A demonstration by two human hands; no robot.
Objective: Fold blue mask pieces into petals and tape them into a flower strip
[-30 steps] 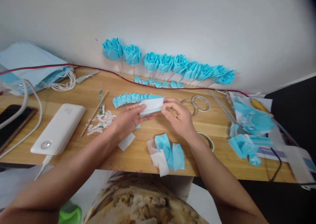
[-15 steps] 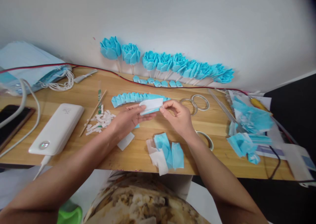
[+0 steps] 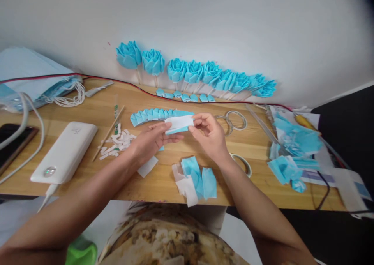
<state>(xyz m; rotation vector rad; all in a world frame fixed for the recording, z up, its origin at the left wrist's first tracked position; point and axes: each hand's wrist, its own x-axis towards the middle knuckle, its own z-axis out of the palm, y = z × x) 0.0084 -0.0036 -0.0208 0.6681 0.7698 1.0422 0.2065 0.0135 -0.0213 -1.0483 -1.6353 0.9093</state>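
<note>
A small heap of cut blue and white pieces (image 3: pixel 194 177) lies at the near edge of the desk (image 3: pixel 263 187). Just beyond it, the left hand (image 3: pixel 149 140) and right hand (image 3: pixel 212 136) hold a white-and-blue strip (image 3: pixel 179 124) above the desk, each grip pinched on one end. Behind the strip lies a row of folded blue petals (image 3: pixel 152 115). Farthest back, blue flowers (image 3: pixel 189 72) lean against the wall.

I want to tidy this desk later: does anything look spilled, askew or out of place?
The left hand and right hand pinch a folded white-and-blue strip. Left of them, small white paper scraps lie scattered beside the wooden stick. Blue and white cut pieces overhang the wooden table's near edge.
</note>
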